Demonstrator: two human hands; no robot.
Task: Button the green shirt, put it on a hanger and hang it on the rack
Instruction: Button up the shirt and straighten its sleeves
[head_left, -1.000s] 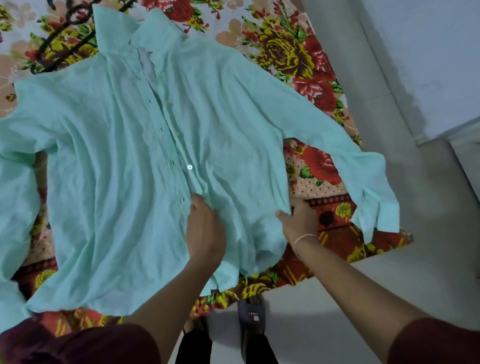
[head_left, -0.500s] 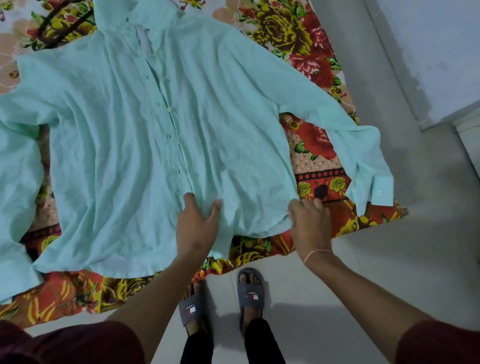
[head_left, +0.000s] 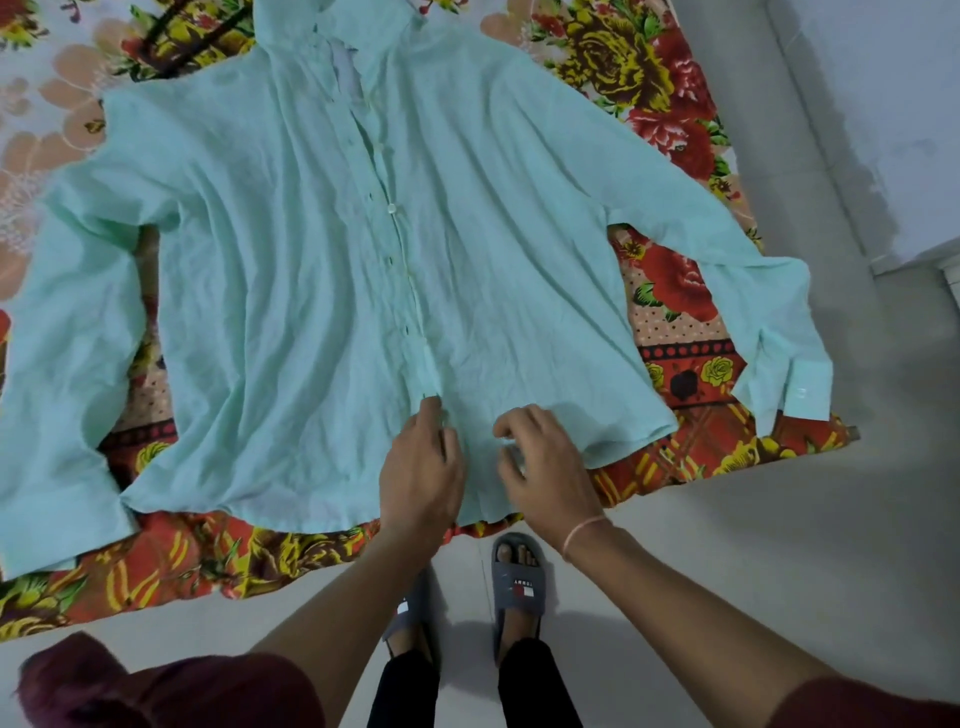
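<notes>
The green shirt (head_left: 322, 291) lies front-up and spread flat on a floral bedsheet (head_left: 670, 280), collar at the top and both sleeves out to the sides. Its placket runs down the middle, and several buttons show along it. My left hand (head_left: 421, 467) is at the lower end of the placket and pinches the fabric edge there. My right hand (head_left: 545, 462) is just to the right, over the hem, with its fingers loosely curled and their tips touching the cloth. A thin dark hanger-like object (head_left: 197, 31) lies above the left shoulder, partly hidden by the collar.
The bed's near edge runs just below the shirt hem. My feet in grey slippers (head_left: 517, 582) stand on the pale floor. A grey wall (head_left: 857, 104) rises right of the bed. No rack is in view.
The view has shifted so the whole shirt shows. My right hand moved left from the hem's right corner toward the placket. My left hand turned from lying flat to pinching the placket's end.
</notes>
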